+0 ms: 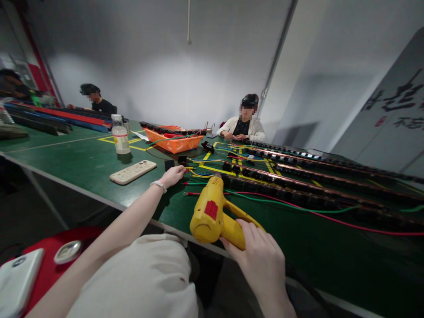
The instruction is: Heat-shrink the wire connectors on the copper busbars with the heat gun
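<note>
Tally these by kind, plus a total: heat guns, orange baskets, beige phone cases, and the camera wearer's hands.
Yellow plastic heat gun: 1
Orange plastic basket: 1
Beige rounded-rectangular phone case: 1
Wearer's bare left hand and right hand: 2
Total: 5

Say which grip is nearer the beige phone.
Left. The left grip is just right of the beige phone; the right grip is farther off, on the yellow heat gun.

There's one heat gun and one orange basket.
</note>
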{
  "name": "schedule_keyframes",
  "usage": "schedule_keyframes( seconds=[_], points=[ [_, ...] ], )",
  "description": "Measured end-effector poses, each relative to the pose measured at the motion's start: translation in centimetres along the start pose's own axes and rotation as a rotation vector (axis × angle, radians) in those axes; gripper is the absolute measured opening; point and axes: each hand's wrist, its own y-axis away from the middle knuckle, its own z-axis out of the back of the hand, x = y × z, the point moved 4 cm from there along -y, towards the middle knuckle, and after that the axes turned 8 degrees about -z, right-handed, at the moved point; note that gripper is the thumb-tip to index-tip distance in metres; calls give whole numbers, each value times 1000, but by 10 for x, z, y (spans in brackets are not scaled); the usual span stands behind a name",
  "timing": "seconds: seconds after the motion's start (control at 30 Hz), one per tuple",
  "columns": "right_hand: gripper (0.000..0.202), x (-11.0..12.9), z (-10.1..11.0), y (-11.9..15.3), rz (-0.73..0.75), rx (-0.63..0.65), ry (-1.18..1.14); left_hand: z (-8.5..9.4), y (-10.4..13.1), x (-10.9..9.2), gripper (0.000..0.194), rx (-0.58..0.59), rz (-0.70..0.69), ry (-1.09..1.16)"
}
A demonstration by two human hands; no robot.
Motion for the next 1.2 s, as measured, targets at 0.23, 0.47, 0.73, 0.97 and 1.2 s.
schedule_keyframes(
  seconds=[0.23, 0.47, 0.73, 0.97, 1.2],
  points=[
    [47, 22, -6, -2, 18, 51, -27, 1, 0, -2, 30, -31, 8, -25],
    [48, 47, -17, -7, -1, 87, -105, 3, 1, -7, 30, -46, 33, -55],
    [48, 62, -26, -11, -1, 93, -114, 2, -2, -2, 31, -44, 37, -62],
    [49, 75, -31, -16, 4, 129, -127, 8, -6, -1, 24, -20, 42, 31],
    [52, 74, -29, -16, 17, 140, -152, 8, -10, 6, 20, -43, -6, 97]
  ],
)
